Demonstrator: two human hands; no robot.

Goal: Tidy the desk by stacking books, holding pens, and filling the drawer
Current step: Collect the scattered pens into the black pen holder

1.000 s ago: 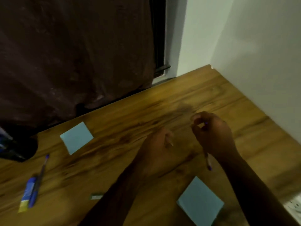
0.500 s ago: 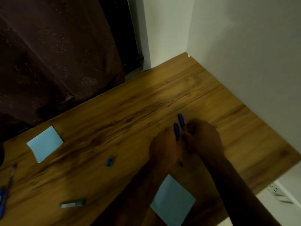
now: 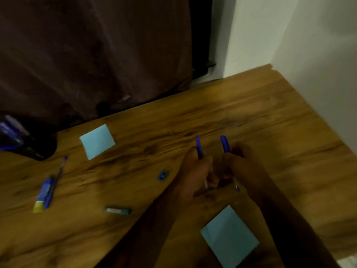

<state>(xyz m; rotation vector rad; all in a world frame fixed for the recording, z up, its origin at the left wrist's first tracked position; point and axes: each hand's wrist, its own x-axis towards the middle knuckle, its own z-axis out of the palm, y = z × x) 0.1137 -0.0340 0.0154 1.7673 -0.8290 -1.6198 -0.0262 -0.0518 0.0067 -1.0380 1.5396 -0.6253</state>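
Over the right half of the worktop [image 3: 270, 117], your left hand [image 3: 193, 171] is curled round one blue pen [image 3: 198, 147] and your right hand [image 3: 245, 167] round a second blue pen [image 3: 224, 144]; the two sit side by side, caps pointing away from you and tips toward you. The dark pen holder [image 3: 36, 147], likely your goal, stands well apart at the far left by the curtain [image 3: 96, 55], so your left hand is nearer and both pens lie crosswise to that path. Bare wood lies between, flanked by a blue note [image 3: 97, 141] and a small sharpener [image 3: 162, 175]; the wall [image 3: 318, 74] crowds your right.
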